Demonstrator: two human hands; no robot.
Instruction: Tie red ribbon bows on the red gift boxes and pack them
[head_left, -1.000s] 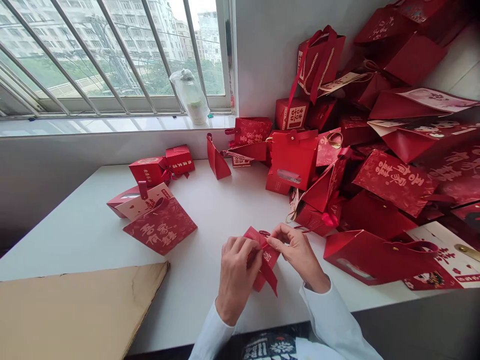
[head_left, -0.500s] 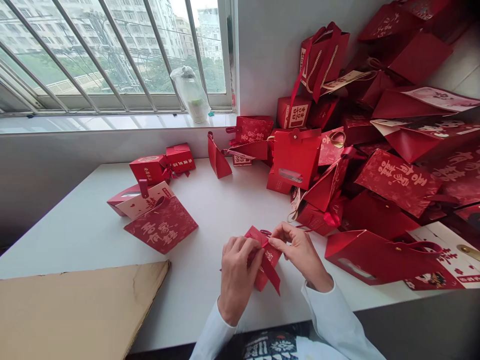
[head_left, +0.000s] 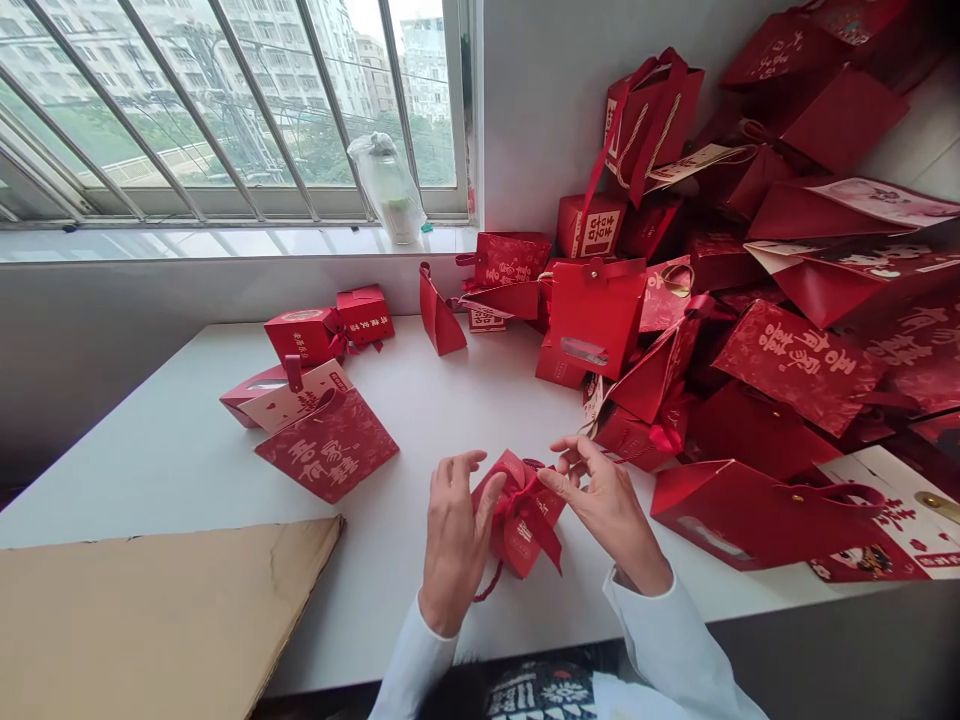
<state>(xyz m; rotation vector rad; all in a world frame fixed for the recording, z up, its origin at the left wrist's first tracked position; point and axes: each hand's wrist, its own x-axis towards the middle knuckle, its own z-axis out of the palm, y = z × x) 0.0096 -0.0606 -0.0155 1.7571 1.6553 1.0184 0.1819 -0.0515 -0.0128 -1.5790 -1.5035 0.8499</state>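
Note:
A small red gift box [head_left: 517,555] with gold characters stands on the white table in front of me, a red ribbon tied in a bow [head_left: 517,500] on its front. My left hand [head_left: 456,535] is at the box's left side, fingers apart, the thumb near the bow. On the other side, my right hand [head_left: 604,505] has its thumb at the bow's right edge, its fingers spread above and nothing visibly gripped. One ribbon tail hangs down at the right. A twisted red cord [head_left: 489,585] shows below my left hand.
A heap of red gift bags and boxes [head_left: 799,355] fills the table's right side. Folded gift bags [head_left: 330,445] and two small red boxes [head_left: 304,335] stand at the left. Cardboard [head_left: 165,610] covers the near left corner. A bagged jar [head_left: 394,195] is on the windowsill.
My left hand has let go of the ribbon and moved left, fingers opening. The bow now shows. My right hand's pinch has loosened, and the view has shifted slightly.

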